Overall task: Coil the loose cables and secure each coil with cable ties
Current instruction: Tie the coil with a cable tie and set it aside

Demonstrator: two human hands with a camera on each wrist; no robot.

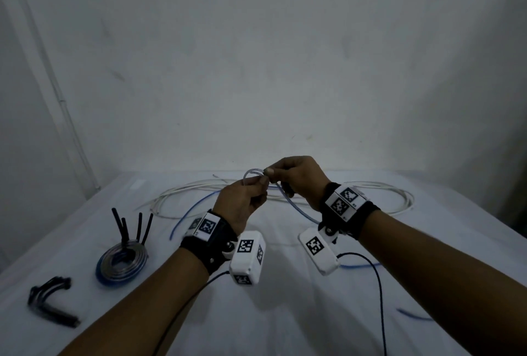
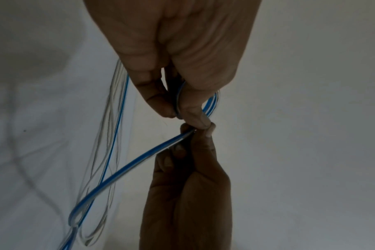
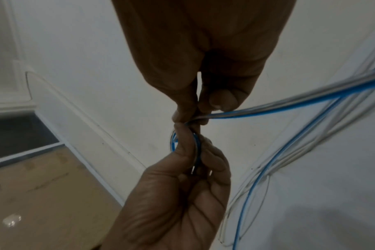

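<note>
Blue-striped clear cable is pinched by both hands above the table: left hand clamps a small first loop, right hand nips the strand beside it. It looks light, springy and slick; grip at the crossing so turns cannot spring loose.

The flat clear cable with blue stripes shows two blue lines along a transparent, silvery band. The finished round coil of the same clear-and-blue cable looks grey on top with a blue rim below, and black cable ties stand up from it. A loose bundle of black plastic ties lies on the white cloth-covered tabletop. The long round white cable is plain white. White wrist boxes carry black-and-white square marker patterns on black straps.
</note>
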